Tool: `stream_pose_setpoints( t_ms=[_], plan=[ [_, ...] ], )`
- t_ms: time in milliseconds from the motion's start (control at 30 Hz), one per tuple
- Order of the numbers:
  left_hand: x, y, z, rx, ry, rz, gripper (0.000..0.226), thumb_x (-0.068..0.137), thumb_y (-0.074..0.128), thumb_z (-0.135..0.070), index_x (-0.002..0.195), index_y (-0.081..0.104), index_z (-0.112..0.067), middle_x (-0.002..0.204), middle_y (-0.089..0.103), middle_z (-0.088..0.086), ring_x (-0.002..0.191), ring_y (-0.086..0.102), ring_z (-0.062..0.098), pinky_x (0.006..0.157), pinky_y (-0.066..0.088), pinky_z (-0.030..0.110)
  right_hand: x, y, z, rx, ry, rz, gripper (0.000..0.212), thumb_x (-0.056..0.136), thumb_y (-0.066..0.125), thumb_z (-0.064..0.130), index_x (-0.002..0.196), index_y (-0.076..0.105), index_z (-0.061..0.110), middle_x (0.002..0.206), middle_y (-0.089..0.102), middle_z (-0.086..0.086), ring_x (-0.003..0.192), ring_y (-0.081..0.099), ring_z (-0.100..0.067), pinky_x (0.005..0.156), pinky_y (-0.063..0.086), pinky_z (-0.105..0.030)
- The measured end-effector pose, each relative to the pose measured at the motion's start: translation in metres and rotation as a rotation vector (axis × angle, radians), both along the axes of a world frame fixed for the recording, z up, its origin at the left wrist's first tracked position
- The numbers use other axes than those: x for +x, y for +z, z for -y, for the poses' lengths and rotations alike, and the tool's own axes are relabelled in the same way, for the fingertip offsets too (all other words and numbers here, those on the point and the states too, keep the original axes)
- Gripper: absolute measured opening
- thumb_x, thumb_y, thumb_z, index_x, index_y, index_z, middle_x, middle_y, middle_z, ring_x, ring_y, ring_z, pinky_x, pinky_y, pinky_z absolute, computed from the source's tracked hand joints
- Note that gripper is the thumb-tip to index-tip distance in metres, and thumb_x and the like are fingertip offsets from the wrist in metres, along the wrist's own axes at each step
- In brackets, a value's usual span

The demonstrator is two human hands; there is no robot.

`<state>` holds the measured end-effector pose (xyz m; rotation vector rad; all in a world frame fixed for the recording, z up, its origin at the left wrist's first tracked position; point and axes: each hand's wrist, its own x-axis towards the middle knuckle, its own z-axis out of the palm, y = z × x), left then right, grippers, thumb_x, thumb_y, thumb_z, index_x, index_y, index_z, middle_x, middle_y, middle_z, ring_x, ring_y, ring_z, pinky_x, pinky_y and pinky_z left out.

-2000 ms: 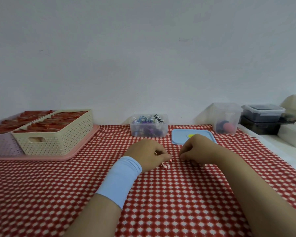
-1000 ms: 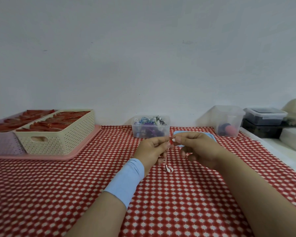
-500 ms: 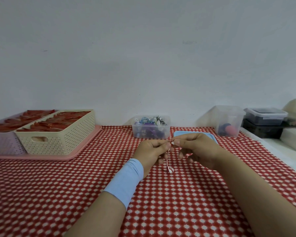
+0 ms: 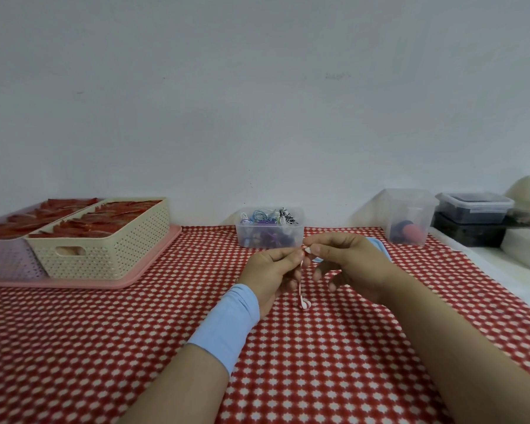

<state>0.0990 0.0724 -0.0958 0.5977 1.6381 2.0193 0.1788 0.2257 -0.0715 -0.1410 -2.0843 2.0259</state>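
Cord [image 4: 300, 280], red-and-white striped, hanging over the checked bench [image 4: 104, 347] between both hands, in front of the clear tub [image 4: 270, 237] of coloured bands. Left grip [image 4: 270, 267] and right grip [image 4: 357, 264] each pinch its upper end between thumb and forefinger, tips almost touching; the other fingers are loosely curled. Likely hazards: so small a pinch may slip, dropping the cord onto a bench whose red-and-white check would hide it; a sharp pull could fray or snap it. The cord looks thin, limp and light, its lower end curled into a small loop that appears to rest on the bench.
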Motion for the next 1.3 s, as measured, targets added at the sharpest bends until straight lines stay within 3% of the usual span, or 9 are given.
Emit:
stream_pose_setpoints(
  t_ms=[333, 533, 767, 1033, 1200, 1300],
  plan=[
    [-0.001, -0.0009, 0.0043, -0.072, 0.001, -0.035, 0.015, 0.094, 0.062, -0.013, 0.1, 0.074, -0.006, 0.081, 0.072, 0.003, 0.058, 0.055, 0.007, 0.051, 0.047, 0.019, 0.0029, 0.0001, -0.0032, 0.226, -0.022, -0.072, 0.014, 0.093, 0.066, 0.005, 0.098, 0.078, 0.002, 0.089, 0.076, -0.018, 0.058, 0.066, -0.019, 0.05, 0.054, -0.028],
    [-0.0033, -0.0018, 0.0046, -0.082, 0.007, -0.056, 0.014, 0.094, 0.063, -0.01, 0.098, 0.074, -0.005, 0.08, 0.072, 0.004, 0.057, 0.056, 0.006, 0.051, 0.048, 0.018, 0.0026, -0.0018, 0.0008, 0.163, -0.02, -0.06, 0.016, 0.094, 0.065, 0.007, 0.101, 0.077, -0.002, 0.09, 0.074, -0.022, 0.057, 0.064, -0.018, 0.046, 0.052, -0.026],
    [-0.002, -0.0021, 0.0046, -0.097, 0.008, -0.107, 0.014, 0.093, 0.063, -0.008, 0.099, 0.075, -0.004, 0.08, 0.072, 0.005, 0.06, 0.057, 0.008, 0.056, 0.051, 0.019, 0.0006, -0.0018, 0.0017, 0.161, -0.031, -0.022, 0.014, 0.094, 0.066, 0.009, 0.095, 0.08, 0.007, 0.088, 0.075, -0.018, 0.059, 0.064, -0.018, 0.047, 0.052, -0.027],
    [0.0016, 0.0003, 0.0001, -0.018, -0.007, 0.011, 0.014, 0.094, 0.061, -0.008, 0.095, 0.074, -0.006, 0.079, 0.07, 0.006, 0.057, 0.056, 0.008, 0.051, 0.05, 0.019, 0.0023, 0.0013, 0.0018, 0.118, -0.052, -0.023, 0.014, 0.093, 0.067, 0.008, 0.103, 0.074, 0.001, 0.082, 0.072, -0.014, 0.054, 0.061, -0.02, 0.046, 0.053, -0.03],
    [0.0015, 0.0007, 0.0007, -0.073, 0.033, 0.019, 0.013, 0.093, 0.064, -0.01, 0.093, 0.076, -0.007, 0.082, 0.073, 0.006, 0.057, 0.056, 0.009, 0.051, 0.051, 0.02, 0.0041, 0.0018, 0.004, 0.175, -0.074, -0.054, 0.011, 0.092, 0.068, 0.004, 0.098, 0.076, -0.002, 0.084, 0.073, -0.023, 0.054, 0.063, -0.02, 0.049, 0.056, -0.029],
    [0.0003, 0.0003, 0.0029, -0.093, 0.038, 0.016, 0.012, 0.093, 0.065, -0.013, 0.095, 0.076, -0.008, 0.084, 0.073, 0.006, 0.058, 0.057, 0.008, 0.051, 0.051, 0.021, 0.0055, 0.0028, 0.003, 0.228, -0.062, -0.034, 0.012, 0.09, 0.07, 0.004, 0.098, 0.079, 0.004, 0.087, 0.076, -0.02, 0.058, 0.064, -0.019, 0.052, 0.057, -0.027]
  ],
)
